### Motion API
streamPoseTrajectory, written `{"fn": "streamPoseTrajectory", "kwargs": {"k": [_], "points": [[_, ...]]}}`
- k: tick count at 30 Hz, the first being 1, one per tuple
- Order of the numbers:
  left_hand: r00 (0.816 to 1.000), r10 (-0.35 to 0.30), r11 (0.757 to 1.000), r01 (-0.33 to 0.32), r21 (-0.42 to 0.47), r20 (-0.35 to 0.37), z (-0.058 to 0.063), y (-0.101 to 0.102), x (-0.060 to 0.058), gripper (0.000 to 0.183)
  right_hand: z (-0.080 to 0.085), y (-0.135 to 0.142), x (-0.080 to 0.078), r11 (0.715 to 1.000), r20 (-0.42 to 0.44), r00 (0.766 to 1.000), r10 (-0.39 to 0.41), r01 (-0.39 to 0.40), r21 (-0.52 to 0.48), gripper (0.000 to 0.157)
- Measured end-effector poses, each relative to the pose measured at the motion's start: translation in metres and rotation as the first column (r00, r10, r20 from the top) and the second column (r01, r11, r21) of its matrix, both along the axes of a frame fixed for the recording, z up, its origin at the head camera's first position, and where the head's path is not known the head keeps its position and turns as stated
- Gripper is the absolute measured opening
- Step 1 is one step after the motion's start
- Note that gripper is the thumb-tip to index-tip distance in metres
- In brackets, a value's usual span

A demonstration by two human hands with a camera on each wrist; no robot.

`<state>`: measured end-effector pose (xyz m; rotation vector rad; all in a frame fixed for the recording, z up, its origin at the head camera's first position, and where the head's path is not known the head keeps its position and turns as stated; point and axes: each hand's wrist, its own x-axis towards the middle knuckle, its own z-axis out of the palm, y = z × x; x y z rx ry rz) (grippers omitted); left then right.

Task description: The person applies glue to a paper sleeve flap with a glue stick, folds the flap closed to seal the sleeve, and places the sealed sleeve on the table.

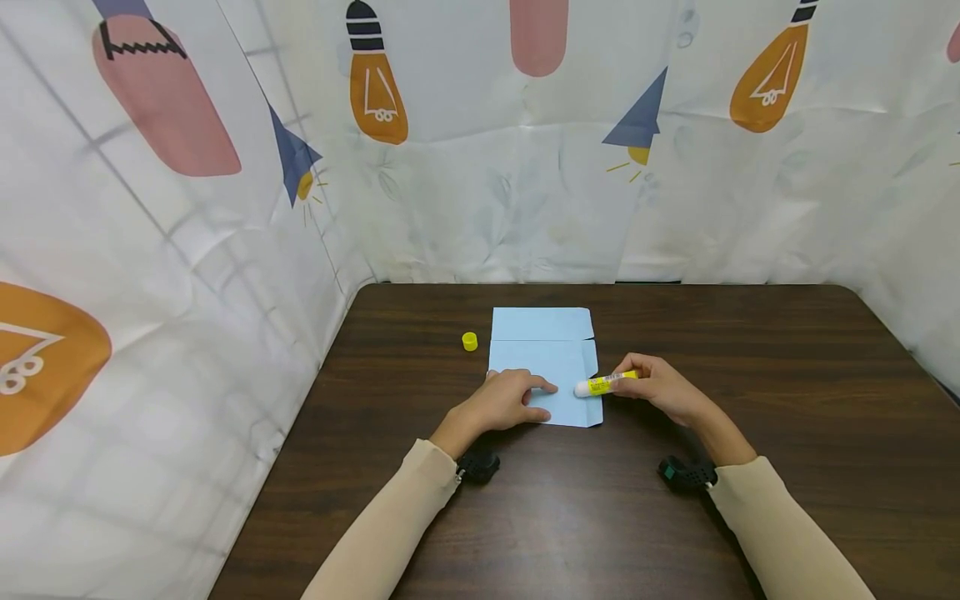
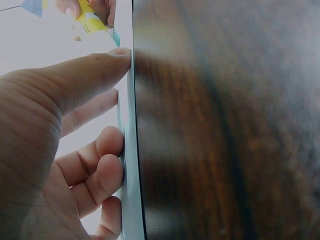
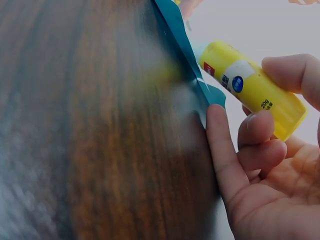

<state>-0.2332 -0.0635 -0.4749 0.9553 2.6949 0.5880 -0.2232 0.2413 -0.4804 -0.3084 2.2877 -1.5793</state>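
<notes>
A light blue sheet of paper (image 1: 542,354) with creases and side flaps lies flat on the dark wooden table. My left hand (image 1: 508,400) rests on its lower left part, thumb and fingers spread and touching the paper. In my right hand (image 1: 660,387) a yellow glue stick (image 1: 606,383) is pinched between thumb and fingers, its white end pointing left at the paper's right flap. In the right wrist view the glue stick (image 3: 250,85) is uncapped and tilted, its tip close to the paper's edge; contact is hard to tell.
A small yellow cap (image 1: 469,341) stands on the table left of the paper. The brown wooden table (image 1: 750,350) reaches to white printed curtains (image 1: 487,208) at the back and left. A black wrist camera (image 1: 478,465) sits on the left wrist, another (image 1: 684,473) on the right.
</notes>
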Motion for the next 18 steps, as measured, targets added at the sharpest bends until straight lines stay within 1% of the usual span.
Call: {"fn": "streamPoseTrajectory", "kwargs": {"k": [4, 12, 18], "points": [[1.0, 0.001, 1.0, -0.001, -0.003, -0.003, 0.0003, 0.0, 0.0, 0.043, -0.0006, 0.0013, -0.0006, 1.0, -0.018, 1.0, 0.012, -0.012, 0.029, 0.028], [1.0, 0.001, 1.0, -0.001, -0.004, -0.001, -0.0004, 0.0003, -0.0002, 0.042, -0.0024, 0.0029, -0.001, 0.998, -0.049, 0.997, 0.053, -0.052, 0.02, 0.023], [1.0, 0.002, 1.0, -0.002, -0.007, -0.005, -0.0012, 0.0006, -0.0008, 0.042, -0.0057, 0.0038, -0.0024, 0.997, -0.037, 0.996, 0.079, -0.078, 0.021, 0.018]]}}
